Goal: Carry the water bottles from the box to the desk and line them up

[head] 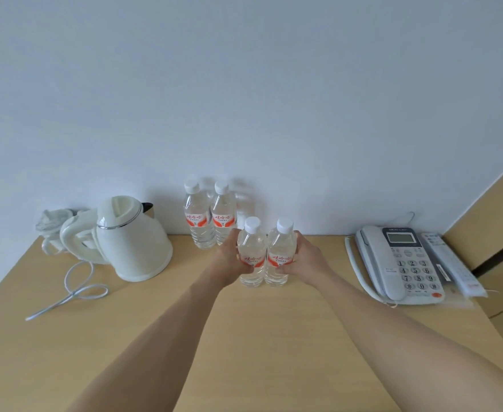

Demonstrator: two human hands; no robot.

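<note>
head view | left hand [231, 257] grips left bottle [251, 257], right hand [303, 257] grips right bottle [280, 254], upright, touching, seemingly on desk [259, 337] | two placed bottles [211, 215] far, by wall | advice: slide both far, beside those, level, release gently

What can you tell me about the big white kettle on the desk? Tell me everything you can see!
The kettle is creamy white and looks like smooth plastic, wide at the bottom and narrower on top. A shiny metal ring runs around it under the closed lid, and a dark spout pokes out at the back. Its big looped handle sticks out to the left. It stands upright on the wooden desk near the wall, left of the water bottles and apart from them. A white cord lies curled on the desk beside it. No hand touches it.
</note>
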